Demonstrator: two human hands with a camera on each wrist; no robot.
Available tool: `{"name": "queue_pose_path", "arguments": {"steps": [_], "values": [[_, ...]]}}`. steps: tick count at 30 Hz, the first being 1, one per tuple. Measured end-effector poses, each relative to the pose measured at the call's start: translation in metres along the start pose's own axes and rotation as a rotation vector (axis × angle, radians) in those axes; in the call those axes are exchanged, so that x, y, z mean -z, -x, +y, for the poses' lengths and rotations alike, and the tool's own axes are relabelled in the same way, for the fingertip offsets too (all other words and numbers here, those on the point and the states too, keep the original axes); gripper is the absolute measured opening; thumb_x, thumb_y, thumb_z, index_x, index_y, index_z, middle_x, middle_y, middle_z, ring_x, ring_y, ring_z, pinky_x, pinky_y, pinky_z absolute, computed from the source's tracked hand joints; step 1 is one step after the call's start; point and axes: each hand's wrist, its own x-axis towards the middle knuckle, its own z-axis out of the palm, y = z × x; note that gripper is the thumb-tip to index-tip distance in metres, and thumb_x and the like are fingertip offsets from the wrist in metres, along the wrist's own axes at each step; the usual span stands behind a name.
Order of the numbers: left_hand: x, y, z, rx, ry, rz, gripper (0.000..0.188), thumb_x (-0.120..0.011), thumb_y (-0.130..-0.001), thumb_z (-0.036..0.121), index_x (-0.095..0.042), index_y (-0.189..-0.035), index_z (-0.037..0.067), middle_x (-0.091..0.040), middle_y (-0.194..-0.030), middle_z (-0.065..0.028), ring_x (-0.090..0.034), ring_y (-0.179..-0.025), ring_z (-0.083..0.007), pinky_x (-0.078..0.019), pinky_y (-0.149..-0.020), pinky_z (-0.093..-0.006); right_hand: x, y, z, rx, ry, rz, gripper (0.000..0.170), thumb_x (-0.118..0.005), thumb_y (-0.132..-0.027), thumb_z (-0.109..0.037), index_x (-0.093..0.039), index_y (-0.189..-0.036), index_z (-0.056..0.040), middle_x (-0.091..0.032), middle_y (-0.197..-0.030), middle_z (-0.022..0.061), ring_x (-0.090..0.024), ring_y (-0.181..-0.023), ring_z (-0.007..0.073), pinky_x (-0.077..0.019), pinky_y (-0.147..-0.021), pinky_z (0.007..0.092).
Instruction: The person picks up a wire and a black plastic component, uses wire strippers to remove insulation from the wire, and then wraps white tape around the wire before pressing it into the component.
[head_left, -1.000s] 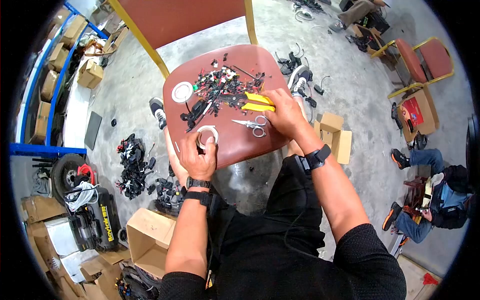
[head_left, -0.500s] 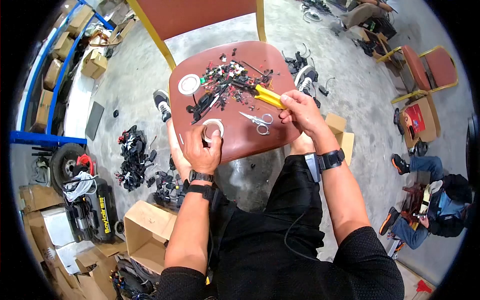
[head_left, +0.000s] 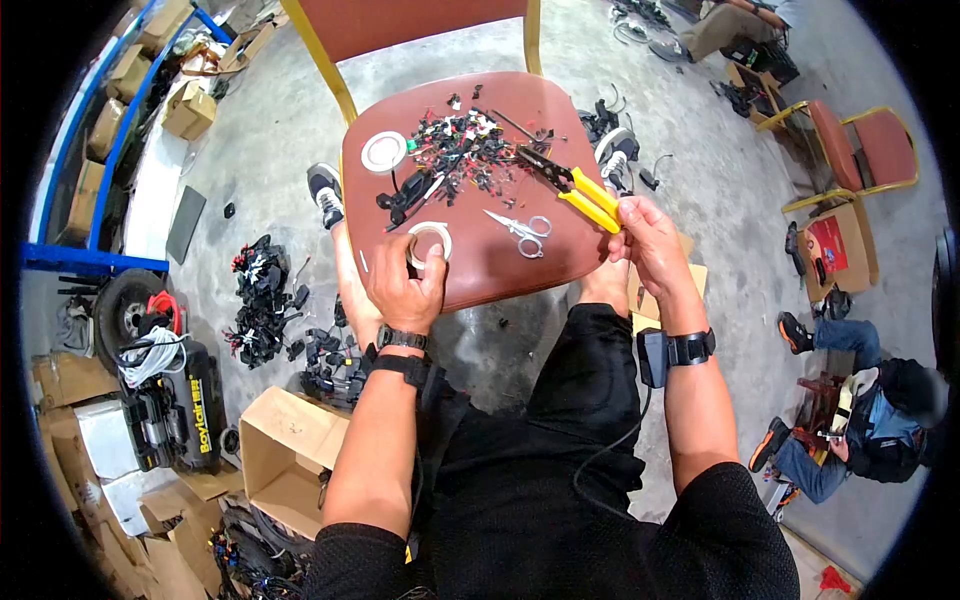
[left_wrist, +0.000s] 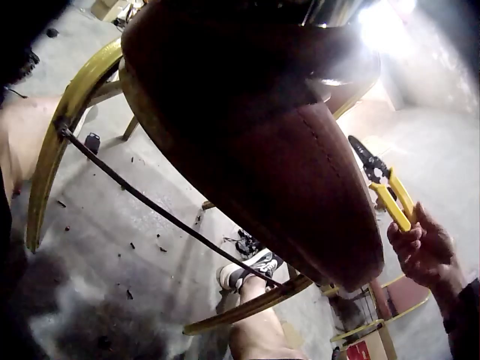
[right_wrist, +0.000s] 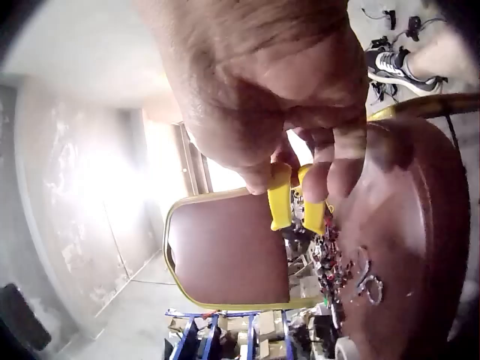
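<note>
My right hand [head_left: 655,245] holds yellow-handled wire strippers [head_left: 598,194] by the handle ends, off the right side of the red chair seat [head_left: 490,280]. Their dark jaws point up and left, spread from each other at the handles, as the left wrist view also shows. At the seat's near left edge, my left hand [head_left: 405,288] has thumb and fingers around a roll of white tape [head_left: 446,238]. Small silver scissors [head_left: 520,230] lie between the hands. Behind them spreads a pile of small cut connectors and wire bits [head_left: 465,145].
A white spool [head_left: 384,152] and a black cable piece [head_left: 405,202] lie left on the seat. Black cable heaps [head_left: 262,310] and an open carton [head_left: 285,450] are on the floor at left. Another person [head_left: 880,415] sits at far right.
The wire strippers have moved right and toward me, away from the pile, and my right hand has shifted to the ends of their handles. My left hand stays at the tape roll.
</note>
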Motion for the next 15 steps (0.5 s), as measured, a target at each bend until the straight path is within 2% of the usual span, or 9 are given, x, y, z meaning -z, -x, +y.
{"name": "queue_pose_path", "arguments": {"steps": [5, 11, 12, 15], "values": [[-0.003, 0.003, -0.004, 0.014, 0.002, 0.005, 0.027, -0.073, -0.075, 0.014, -0.062, -0.097, 0.002, -0.062, -0.090, -0.0151, -0.060, -0.081, -0.0349, -0.0485, -0.071, -0.0435, 0.005, -0.003, 0.007, -0.026, 0.167, 0.027, 0.021, -0.058, -0.098, -0.025, -0.060, -0.106, -0.0056, -0.059, -0.082, 0.0004, -0.059, -0.061, 0.0083, -0.0495, -0.054, 0.0217], [-0.001, 0.000, 0.002, 0.019, -0.004, 0.002, 0.027, -0.073, -0.074, 0.014, -0.063, -0.097, 0.002, -0.063, -0.090, -0.0149, -0.060, -0.080, -0.0346, -0.0486, -0.072, -0.0427, -0.002, -0.010, 0.010, -0.064, 0.217, 0.082, 0.029, -0.055, -0.097, -0.026, -0.061, -0.111, -0.0017, -0.059, -0.084, 0.0020, -0.058, -0.062, 0.0070, -0.0483, -0.053, 0.0211], [-0.001, 0.001, 0.001, 0.017, 0.000, 0.006, 0.027, -0.073, -0.074, 0.013, -0.063, -0.097, 0.002, -0.063, -0.090, -0.0148, -0.060, -0.081, -0.0345, -0.0487, -0.072, -0.0426, -0.007, -0.009, 0.003, -0.050, 0.351, 0.044, 0.031, -0.057, -0.096, -0.027, -0.063, -0.111, -0.0004, -0.064, -0.089, 0.0090, -0.064, -0.071, 0.0162, -0.0521, -0.062, 0.0283], [-0.004, 0.003, -0.005, -0.001, 0.017, 0.010, 0.027, -0.073, -0.075, 0.014, -0.063, -0.096, 0.002, -0.063, -0.090, -0.0145, -0.060, -0.081, -0.0345, -0.0487, -0.072, -0.0426, -0.013, -0.015, 0.010, 0.189, 0.843, 0.059, 0.033, -0.060, -0.094, -0.028, -0.064, -0.113, -0.0002, -0.067, -0.096, 0.0174, -0.067, -0.088, 0.0275, -0.0524, -0.076, 0.0365]]}}
